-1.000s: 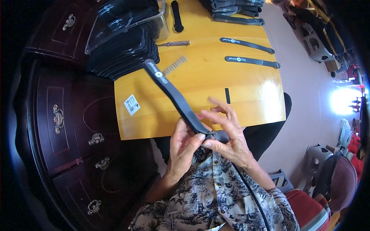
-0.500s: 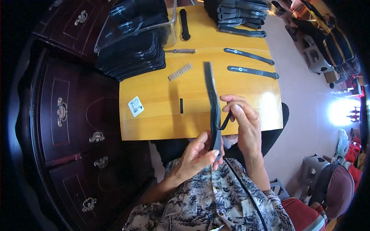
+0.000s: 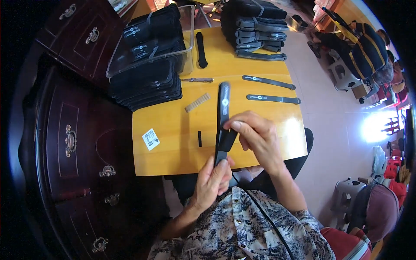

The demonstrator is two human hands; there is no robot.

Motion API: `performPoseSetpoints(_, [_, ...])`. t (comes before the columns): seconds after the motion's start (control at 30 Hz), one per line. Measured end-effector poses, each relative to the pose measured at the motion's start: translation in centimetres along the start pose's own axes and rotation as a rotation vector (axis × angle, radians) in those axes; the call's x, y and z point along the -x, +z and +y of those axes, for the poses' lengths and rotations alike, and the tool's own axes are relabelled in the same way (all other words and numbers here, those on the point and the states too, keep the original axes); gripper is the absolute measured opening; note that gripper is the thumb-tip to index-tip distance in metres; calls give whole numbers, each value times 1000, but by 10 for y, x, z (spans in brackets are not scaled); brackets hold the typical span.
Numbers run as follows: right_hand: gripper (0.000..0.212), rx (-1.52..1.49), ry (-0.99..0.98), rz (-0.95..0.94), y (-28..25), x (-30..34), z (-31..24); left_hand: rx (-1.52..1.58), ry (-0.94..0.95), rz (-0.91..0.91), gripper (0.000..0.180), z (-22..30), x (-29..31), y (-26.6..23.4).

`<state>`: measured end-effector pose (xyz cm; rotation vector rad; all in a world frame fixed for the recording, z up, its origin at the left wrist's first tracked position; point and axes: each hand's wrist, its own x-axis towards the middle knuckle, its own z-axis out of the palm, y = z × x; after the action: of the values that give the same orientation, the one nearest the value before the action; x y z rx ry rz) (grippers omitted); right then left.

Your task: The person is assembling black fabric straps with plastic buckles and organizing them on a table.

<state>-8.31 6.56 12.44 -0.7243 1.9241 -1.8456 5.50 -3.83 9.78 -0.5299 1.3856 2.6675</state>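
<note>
A bundle of long dark grey straps (image 3: 224, 102) stands upright over the table's near edge, its printed face turned up toward me. My left hand (image 3: 212, 182) is closed round its lower end. With thumb and fingertips, my right hand (image 3: 260, 141) pinches a black band (image 3: 228, 139) that crosses the bundle's middle; its far end is hidden. Two single grey straps, a far strap (image 3: 269, 82) and a nearer strap (image 3: 274, 99), lie flat on the right of the table. Left of the bundle lies a short black strip (image 3: 199, 138).
On the yellow table (image 3: 169, 160) are a white label (image 3: 151, 139), a ridged tan strip (image 3: 197, 102), a slim brown tool (image 3: 198, 80) and a black strap (image 3: 201, 50). Black bundles fill a clear bin (image 3: 187, 43) far left; strap bundles (image 3: 260, 37) pile far right. Dark drawers (image 3: 69, 143) line the left.
The bundle has turned from edge-on to its printed face and shifted left. My right hand has brought the black band across its front. The whole view has tilted, so the table appears lower.
</note>
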Motion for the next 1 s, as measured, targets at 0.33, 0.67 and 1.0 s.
performPoseSetpoints(0.33, [26, -329, 13, 192, -40, -114, -6, -99, -10, -25, 22, -4, 44, -20])
performPoseSetpoints(0.67, [25, -237, -351, 257, -113, -179, -27, -269, 13, 141, 17, -48, 108, -67])
performPoseSetpoints(1.0, [19, -14, -297, 203, -101, -160, -7, -182, -61, 148, 16, -43, 80, -62])
